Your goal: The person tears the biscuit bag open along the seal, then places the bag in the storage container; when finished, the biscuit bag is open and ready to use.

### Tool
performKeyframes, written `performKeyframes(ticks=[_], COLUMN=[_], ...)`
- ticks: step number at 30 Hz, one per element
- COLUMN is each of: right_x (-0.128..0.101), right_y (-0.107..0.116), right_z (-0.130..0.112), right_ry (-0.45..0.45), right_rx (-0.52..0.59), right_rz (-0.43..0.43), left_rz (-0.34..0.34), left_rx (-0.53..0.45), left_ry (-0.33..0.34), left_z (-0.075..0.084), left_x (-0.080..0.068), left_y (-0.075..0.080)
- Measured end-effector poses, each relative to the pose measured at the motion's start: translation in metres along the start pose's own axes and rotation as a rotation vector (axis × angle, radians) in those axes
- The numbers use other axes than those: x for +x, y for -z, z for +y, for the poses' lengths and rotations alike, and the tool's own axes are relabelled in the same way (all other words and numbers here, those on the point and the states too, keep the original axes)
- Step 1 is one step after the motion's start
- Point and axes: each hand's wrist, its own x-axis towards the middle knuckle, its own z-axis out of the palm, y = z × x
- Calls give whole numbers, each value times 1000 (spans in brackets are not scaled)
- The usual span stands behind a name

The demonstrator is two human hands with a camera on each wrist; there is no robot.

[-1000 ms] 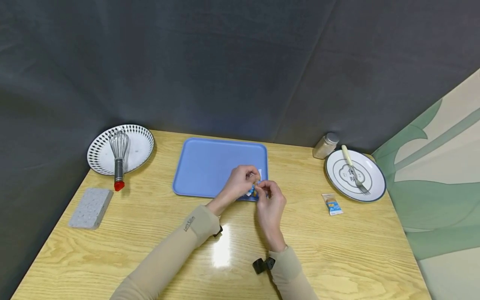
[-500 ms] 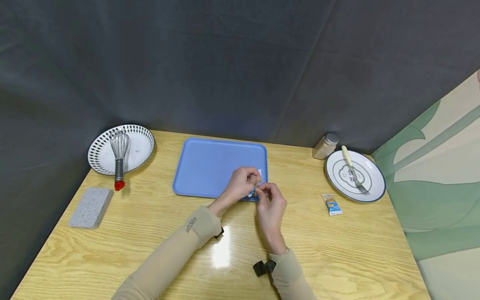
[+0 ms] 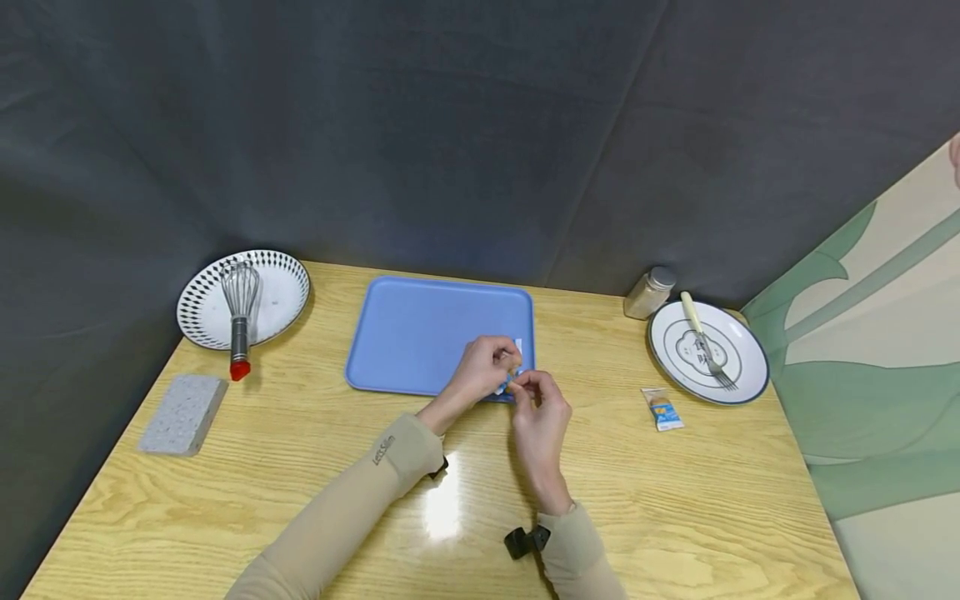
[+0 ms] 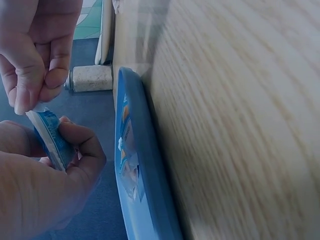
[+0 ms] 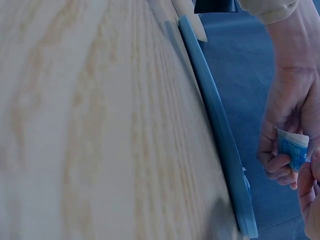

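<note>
My left hand (image 3: 480,367) holds a small blue and white snack packet (image 4: 56,140) between thumb and fingers, over the near right corner of a blue tray (image 3: 420,333). The fingertips of my right hand (image 3: 542,417) pinch the packet's end, close beside the left hand. In the right wrist view the packet (image 5: 294,149) has a jagged white edge; whether it is torn open I cannot tell. Other packets (image 4: 129,160) lie in the tray, mostly hidden by the hands in the head view. A similar packet (image 3: 662,410) lies on the table to the right.
At the left, a whisk (image 3: 240,321) lies across a patterned plate (image 3: 281,304), with a grey speckled block (image 3: 180,414) nearer. At the right, a fork (image 3: 705,342) rests on a blue-rimmed plate (image 3: 738,346), beside a shaker jar (image 3: 649,293). A dark curtain (image 3: 465,150) stands behind.
Both hands stay over the tray's corner, gripping the packet. The right hand has dropped very slightly toward the near edge; everything else lies as before.
</note>
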Motion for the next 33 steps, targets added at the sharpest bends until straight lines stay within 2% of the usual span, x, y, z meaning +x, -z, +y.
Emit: performKeyframes(ticks=[9,15,20,25,29,33], right_x=[-8,-16,-31,-21,-7,1], right_y=[-2,-5,-16,-11,0,5], right_z=[-2,-6,-16,-16,-13,-9], right_ry=[-11,0,9,-48,-76,-125], right_rx=[-20,0,21,78,174,238], right_rz=[-44,-60,-98,-61,-43,-56], left_rz=[2,50,80,61,77,89], left_rx=[-44,-19,-47,-85,-176,-314], left_ry=[28,2,35,60,75,110], left_z=[-5,-12,-17,-10,-12,-16], left_x=[-1,-1,1,1,0,-4], left_y=[-1,1,12,20,23,30])
